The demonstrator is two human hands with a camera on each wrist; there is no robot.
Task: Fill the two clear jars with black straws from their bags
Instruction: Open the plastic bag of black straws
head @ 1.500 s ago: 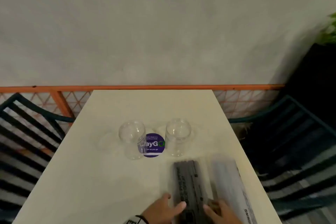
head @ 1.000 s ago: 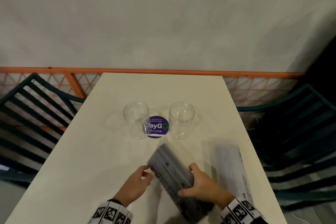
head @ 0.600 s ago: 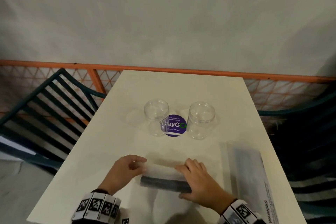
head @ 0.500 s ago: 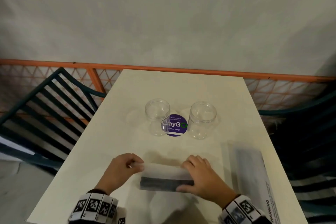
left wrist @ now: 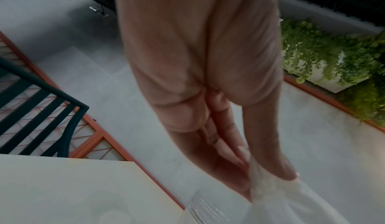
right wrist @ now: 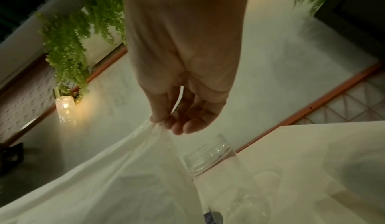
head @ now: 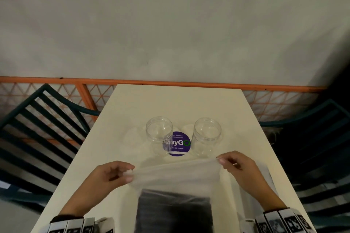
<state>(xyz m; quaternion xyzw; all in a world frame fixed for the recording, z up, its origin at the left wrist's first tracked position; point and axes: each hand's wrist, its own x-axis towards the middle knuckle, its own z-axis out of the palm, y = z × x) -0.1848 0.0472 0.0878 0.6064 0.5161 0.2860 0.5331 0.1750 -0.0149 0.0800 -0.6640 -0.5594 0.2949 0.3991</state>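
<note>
Two hands stretch one thin, clear plastic bag flat above the near edge of the table: the left hand pinches its left corner, the right hand pinches its right corner. Black straws form a dark rectangular bundle in the bag's lower part. Beyond it, toward the middle, stand two round transparent jars, open and empty, with a round purple sticker between them.

Both wrists wear white bands printed with black, seemingly coded squares.
</note>
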